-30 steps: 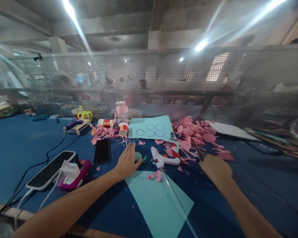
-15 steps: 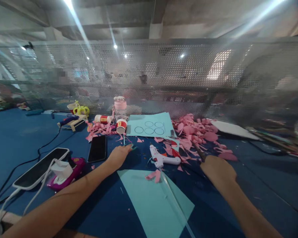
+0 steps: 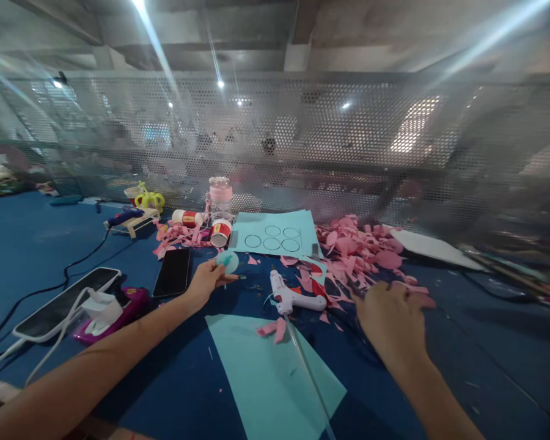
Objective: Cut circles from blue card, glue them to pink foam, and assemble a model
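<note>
Head view, left hand (image 3: 206, 282): fingers pinched on a small teal paper circle (image 3: 228, 261), lifted just above the blue table (image 3: 36, 244).
Right hand (image 3: 389, 318): over pink scraps (image 3: 357, 247); grip cannot be told.
Advice: hold the circle lightly by its edge, beside the glue gun (image 3: 293, 296).

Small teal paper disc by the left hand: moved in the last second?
Yes. The small teal paper disc, flat near the white glue gun before, is now lifted in the left hand.

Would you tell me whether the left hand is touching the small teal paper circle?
Touching: the head view shows the left hand pinching the teal paper circle between its fingertips.
</note>
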Demonstrator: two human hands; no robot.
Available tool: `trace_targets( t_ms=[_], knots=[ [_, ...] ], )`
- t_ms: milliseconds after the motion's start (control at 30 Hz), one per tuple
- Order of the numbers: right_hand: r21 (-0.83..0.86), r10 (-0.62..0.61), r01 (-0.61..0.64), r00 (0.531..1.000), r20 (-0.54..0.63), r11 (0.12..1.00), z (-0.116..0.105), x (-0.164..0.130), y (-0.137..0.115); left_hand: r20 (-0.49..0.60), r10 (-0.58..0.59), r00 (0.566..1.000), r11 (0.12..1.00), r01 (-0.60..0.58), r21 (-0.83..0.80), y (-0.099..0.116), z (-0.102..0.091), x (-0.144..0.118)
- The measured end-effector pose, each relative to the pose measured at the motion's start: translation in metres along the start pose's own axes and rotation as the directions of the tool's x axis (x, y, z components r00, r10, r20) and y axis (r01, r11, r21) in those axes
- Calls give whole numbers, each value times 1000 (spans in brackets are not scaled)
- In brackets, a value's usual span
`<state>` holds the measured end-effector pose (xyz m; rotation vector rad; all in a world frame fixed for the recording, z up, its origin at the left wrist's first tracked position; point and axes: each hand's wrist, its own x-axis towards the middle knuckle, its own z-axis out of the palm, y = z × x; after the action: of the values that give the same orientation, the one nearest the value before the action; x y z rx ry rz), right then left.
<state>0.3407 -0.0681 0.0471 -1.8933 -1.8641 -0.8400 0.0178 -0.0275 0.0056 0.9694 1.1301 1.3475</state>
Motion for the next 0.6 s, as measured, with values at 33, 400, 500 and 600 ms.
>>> trace_targets(
  t_ms=[33,400,500,600],
  knots=[
    [-5,-20,20,1000,-23,1000,-5,2,-10,27,2,1000,1000,-2,-1,0,-1,0],
    [640,-441,309,896,52,704,18,-18,-69,411,386,826,409,-553,726,9,-6,-14],
    [661,-395,281,918,26,696,29,-18,-70,463,392,795,364,-596,715,9,-5,-14],
    [658,-375,278,927,7,699,36,-15,-70,467,386,796,345,-593,727,8,-5,-14]
  ],
)
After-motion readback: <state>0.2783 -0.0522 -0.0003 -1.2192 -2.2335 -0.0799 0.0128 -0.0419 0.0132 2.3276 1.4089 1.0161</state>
